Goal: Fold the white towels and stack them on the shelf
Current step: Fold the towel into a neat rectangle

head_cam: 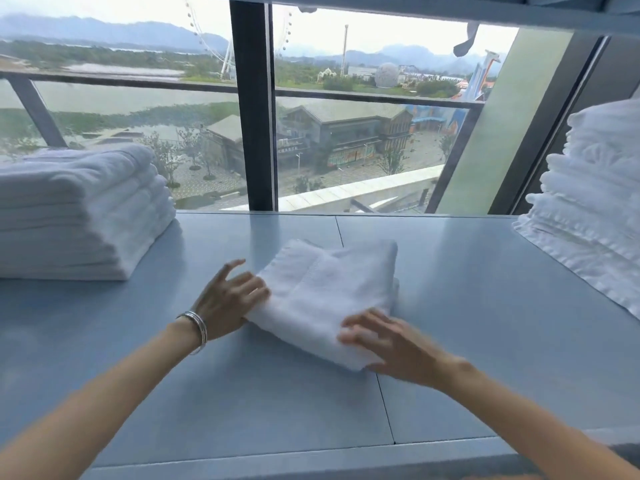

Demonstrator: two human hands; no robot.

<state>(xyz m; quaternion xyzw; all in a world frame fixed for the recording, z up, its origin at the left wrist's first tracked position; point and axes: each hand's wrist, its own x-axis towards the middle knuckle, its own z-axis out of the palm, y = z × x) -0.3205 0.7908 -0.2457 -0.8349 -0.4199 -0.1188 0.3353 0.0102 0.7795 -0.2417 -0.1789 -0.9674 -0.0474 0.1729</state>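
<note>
Towel (332, 292) first: we find it folded into a thick pad in the middle of the shelf (485, 323), slightly askew, its upper layer not square with the one beneath. We judge the folding nearly finished, with the move to the stack (79, 209) on the left coming next. That stack is tall and tidy, so we should match it. We would square the corners and press the pad flat. Then we would lift with both hands underneath so the layers do not slide, and set it down edge to edge with the rest. Our left hand (230, 299) rests against the towel's left edge, fingers spread and loose, gripping nothing. Our right hand (384, 341), blurred, lies flat on the near right corner, fingers straight, pressing rather than clutching.

Around us, the window (138, 98) fills the back, with buildings and a big wheel outside. An upper board (415, 12) runs overhead and could cramp a high lift. A second pile (588, 209) of white cloth with rough edges stands at the right, well apart from the towel; we take it for work yet to do. We see nothing between towel and stack. Thin bangles (199, 327) ring the left wrist and might snag a loop.
</note>
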